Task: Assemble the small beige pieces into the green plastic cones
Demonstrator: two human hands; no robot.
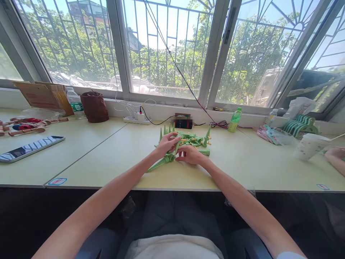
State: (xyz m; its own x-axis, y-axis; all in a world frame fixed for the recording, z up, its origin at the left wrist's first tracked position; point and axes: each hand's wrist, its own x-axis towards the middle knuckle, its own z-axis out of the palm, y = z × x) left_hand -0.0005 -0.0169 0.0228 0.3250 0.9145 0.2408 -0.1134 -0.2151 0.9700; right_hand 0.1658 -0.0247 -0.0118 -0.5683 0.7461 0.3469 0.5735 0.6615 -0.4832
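Note:
A pile of green plastic spikes (192,139) with small yellow parts lies on the pale table (113,154) in front of me. My left hand (167,143) reaches into the pile, fingers curled around a green piece. My right hand (190,154) rests just right of it, fingers closed on the same cluster. One long green spike (159,163) points out toward the lower left under my left hand. A few spikes stand upright (165,131) at the back of the pile.
A phone (29,148) lies far left, behind it red and wooden pieces (24,126), a water bottle (76,104) and a brown bag (94,107). A power strip (137,118), black box (183,122), green bottle (235,120), paper cup (309,145); another person's hand (335,156) at right.

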